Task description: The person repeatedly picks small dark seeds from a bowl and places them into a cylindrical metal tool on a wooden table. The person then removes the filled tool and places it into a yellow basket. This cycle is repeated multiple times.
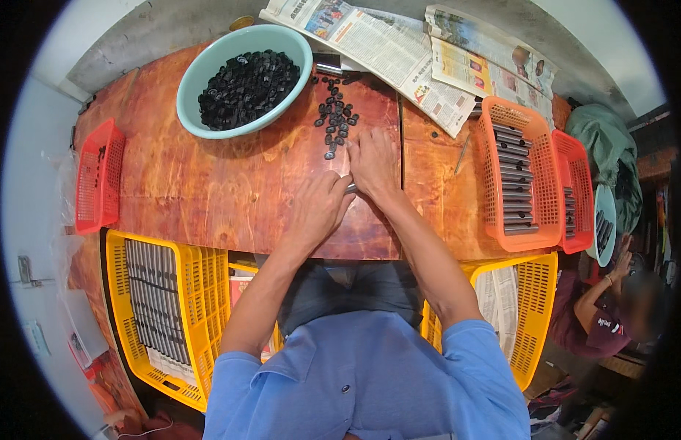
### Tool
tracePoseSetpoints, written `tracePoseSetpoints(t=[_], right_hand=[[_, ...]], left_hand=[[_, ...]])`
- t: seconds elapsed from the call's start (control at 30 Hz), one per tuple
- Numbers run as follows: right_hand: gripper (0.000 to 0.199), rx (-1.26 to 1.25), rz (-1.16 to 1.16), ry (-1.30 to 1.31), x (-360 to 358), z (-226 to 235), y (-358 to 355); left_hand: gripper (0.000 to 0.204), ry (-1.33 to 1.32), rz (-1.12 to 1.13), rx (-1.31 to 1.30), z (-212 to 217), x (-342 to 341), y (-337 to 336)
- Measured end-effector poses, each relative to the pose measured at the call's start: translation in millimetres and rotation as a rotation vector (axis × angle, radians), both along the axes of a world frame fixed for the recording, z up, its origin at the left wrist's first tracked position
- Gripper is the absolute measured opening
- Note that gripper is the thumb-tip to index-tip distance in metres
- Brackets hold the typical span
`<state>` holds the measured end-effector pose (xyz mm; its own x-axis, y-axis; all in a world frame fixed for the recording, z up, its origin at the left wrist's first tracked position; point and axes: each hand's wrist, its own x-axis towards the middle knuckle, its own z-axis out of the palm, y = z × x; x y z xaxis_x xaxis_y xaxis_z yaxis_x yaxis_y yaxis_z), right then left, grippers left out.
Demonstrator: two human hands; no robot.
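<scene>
My left hand [320, 207] is closed around a short grey metal tube [351, 188], one end of which shows between my hands near the middle of the table. Right beside it is my right hand [375, 163], its fingers bent down at the near end of a scatter of small black oval plastic pieces [339, 117]. Whatever those fingers pinch is hidden under them. A pale green basin [188, 92] heaped with more of the same black pieces [249, 88] stands at the back left.
Newspapers [384, 48] lie along the back. At right, an orange basket [490, 198] holds stacked metal tubes [513, 176], with a red basket [579, 176] beyond. Another red basket [98, 176] stands left. Yellow crates [201, 293] flank me below the table. Another person [601, 319] sits at far right.
</scene>
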<state>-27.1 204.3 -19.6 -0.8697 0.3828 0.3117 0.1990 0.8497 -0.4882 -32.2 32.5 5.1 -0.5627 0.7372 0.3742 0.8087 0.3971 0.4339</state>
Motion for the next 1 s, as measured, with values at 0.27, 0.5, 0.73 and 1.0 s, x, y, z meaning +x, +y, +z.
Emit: tracePoseSetpoints(t=[0.27,0.5,0.73,1.0], right_hand=[[0.025,-0.004,-0.032,-0.101,0,6,-4],[0.021,0.078,-0.069,-0.014,8,1,-10],[0.020,0.009,-0.098,0.043,7,2,-9],[0.025,0.060,-0.072,0.038,5,6,-9]], left_hand=[[0.032,-0.052,-0.029,0.000,-6,-7,-2],[0.030,-0.052,-0.070,0.060,-13,-8,-3],[0.026,-0.021,-0.056,0.071,-11,-14,-1],[0.028,-0.001,-0.034,0.045,-6,-13,0]])
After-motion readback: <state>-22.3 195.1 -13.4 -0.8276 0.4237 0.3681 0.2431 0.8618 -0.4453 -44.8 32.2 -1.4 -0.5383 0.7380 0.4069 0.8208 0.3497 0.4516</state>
